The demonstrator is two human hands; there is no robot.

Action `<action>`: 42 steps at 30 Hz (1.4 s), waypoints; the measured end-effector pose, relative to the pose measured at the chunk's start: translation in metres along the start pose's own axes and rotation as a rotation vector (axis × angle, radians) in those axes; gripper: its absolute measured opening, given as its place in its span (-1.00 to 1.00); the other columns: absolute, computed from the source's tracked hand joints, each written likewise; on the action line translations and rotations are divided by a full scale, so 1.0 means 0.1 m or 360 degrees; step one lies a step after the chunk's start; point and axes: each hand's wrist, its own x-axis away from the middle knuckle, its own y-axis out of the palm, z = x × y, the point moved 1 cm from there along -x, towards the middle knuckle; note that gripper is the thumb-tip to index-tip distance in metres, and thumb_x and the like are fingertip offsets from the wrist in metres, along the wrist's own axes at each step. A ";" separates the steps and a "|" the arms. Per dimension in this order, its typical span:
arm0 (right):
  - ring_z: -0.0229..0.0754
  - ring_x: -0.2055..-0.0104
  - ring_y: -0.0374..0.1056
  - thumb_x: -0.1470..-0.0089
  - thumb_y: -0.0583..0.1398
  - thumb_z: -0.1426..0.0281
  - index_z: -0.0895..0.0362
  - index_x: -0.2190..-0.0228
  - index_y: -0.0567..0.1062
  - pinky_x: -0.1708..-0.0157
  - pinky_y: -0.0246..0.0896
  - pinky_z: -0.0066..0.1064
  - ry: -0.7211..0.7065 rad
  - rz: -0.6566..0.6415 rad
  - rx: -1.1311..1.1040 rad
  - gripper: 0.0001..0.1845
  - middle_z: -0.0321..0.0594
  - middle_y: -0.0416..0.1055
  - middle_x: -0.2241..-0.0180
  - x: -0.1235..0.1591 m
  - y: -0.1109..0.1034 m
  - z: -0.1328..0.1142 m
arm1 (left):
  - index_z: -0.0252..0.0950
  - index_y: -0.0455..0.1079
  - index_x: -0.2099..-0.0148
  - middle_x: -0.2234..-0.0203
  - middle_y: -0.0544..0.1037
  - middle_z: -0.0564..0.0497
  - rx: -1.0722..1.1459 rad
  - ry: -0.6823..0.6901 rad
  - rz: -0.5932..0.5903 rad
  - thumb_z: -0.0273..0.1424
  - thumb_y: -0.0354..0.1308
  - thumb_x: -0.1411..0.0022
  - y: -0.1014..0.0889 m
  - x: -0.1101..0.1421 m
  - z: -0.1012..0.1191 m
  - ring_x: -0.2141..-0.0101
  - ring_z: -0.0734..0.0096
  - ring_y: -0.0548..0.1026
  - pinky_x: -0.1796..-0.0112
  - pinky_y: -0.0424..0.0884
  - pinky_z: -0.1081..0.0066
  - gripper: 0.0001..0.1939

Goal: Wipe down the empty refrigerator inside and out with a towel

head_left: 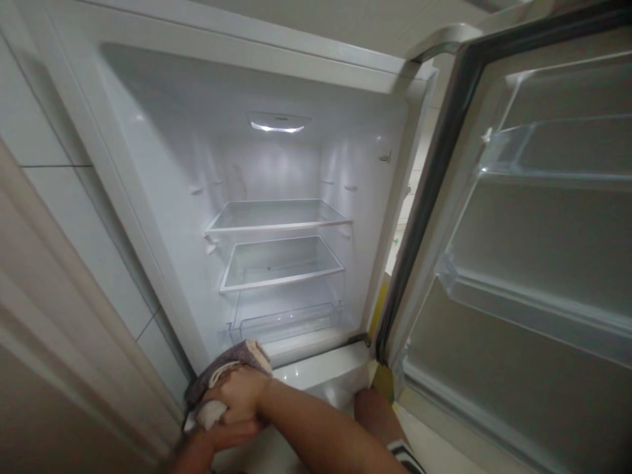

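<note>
A folded cloth point(232, 355), grey-purple on one face and cream on the other, is bunched at the lower left edge of the open refrigerator point(162, 276). My right hand point(241, 393) reaches across from the right and is closed around it. Just below, my left hand point(234, 433) presses against the lower, pale part of the cloth; it looks closed on it, with its fingers partly hidden. Both hands are close together, in front of the fridge's bottom ledge point(320, 365).
Inside are an upper glass shelf point(276, 216), a lower glass shelf point(281, 263) and a clear drawer point(286, 322). The fridge door point(543, 230) with clear racks stands open on the right. A tiled wall point(74, 224) runs along the left. My knee point(378, 415) is at the lower middle.
</note>
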 end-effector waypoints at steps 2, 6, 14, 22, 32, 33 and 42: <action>0.05 0.04 0.60 -0.12 0.31 0.14 0.08 -0.02 0.64 0.07 0.45 -0.23 0.0115 0.0032 -0.0023 -0.52 -0.08 0.70 0.11 0.22 -0.03 0.07 | -0.10 0.51 -0.29 -0.05 0.68 0.01 -0.0005 0.0238 -0.0085 -0.47 0.27 -0.43 -0.03 0.03 -0.02 0.14 0.30 0.67 0.16 0.62 0.32 -0.57; 0.06 0.13 0.57 -0.05 0.33 0.09 0.11 0.07 0.65 0.01 0.41 -0.21 0.0347 0.0110 -0.0066 -0.51 -0.10 0.67 0.23 0.86 -0.07 0.21 | 0.01 0.37 -0.47 -0.12 0.71 0.10 -0.0049 0.0552 -0.0149 -0.71 0.14 -0.19 -0.18 -0.02 -0.06 0.06 0.29 0.69 0.14 0.60 0.36 -0.13; 0.19 -0.05 0.52 0.01 0.35 0.22 0.06 0.12 0.65 -0.15 0.31 -0.10 0.1637 0.0377 -0.0124 -0.61 -0.04 0.63 0.11 2.42 -0.33 0.25 | 0.02 0.27 -0.53 -0.36 0.53 0.12 -0.0302 0.0554 0.0176 -0.69 0.05 -0.37 -0.37 -0.07 -0.14 -0.28 0.45 0.47 -0.36 0.21 0.39 -0.20; 0.31 -0.32 0.35 0.10 0.35 0.46 0.00 -0.19 0.51 -0.37 0.26 0.02 0.1966 0.0564 -0.0147 -0.25 0.07 0.45 -0.23 2.60 -0.22 0.07 | -0.15 0.22 -0.55 -0.40 0.46 -0.21 -0.0405 -0.0497 0.0298 -0.33 0.07 -0.57 -0.85 -1.13 -0.04 -0.36 0.01 0.38 -0.41 0.10 -0.02 -0.42; 0.11 -0.39 0.32 0.05 0.30 0.52 0.04 -0.40 0.38 -0.43 0.21 -0.19 0.1778 0.0513 -0.0252 -0.04 -0.05 0.40 -0.34 2.81 -0.18 -0.08 | -0.33 0.40 -0.26 -0.10 0.57 -0.27 -0.0216 -0.0790 -0.0391 -0.39 0.43 -0.20 -1.49 -1.98 0.18 -0.13 -0.11 0.51 -0.09 0.41 0.11 -0.39; 0.10 -0.40 0.31 0.05 0.30 0.53 0.05 -0.43 0.35 -0.44 0.19 -0.21 0.1775 0.0516 -0.0265 -0.02 -0.05 0.39 -0.36 2.82 -0.16 -0.10 | -0.32 0.41 -0.23 -0.10 0.57 -0.25 -0.0198 -0.0777 -0.0437 -0.40 0.44 -0.19 -1.54 -1.98 0.22 -0.13 -0.09 0.51 -0.07 0.41 0.13 -0.41; 0.08 -0.37 0.33 0.03 0.32 0.53 0.06 -0.40 0.41 -0.41 0.20 -0.26 0.1831 0.0487 -0.0245 -0.07 -0.06 0.44 -0.32 2.82 -0.06 -0.11 | -0.21 0.34 -0.24 -0.18 0.52 -0.16 -0.0022 -0.0759 -0.0550 -0.16 0.38 -0.28 -2.38 -1.83 0.71 -0.09 -0.01 0.59 0.00 0.46 0.19 -0.42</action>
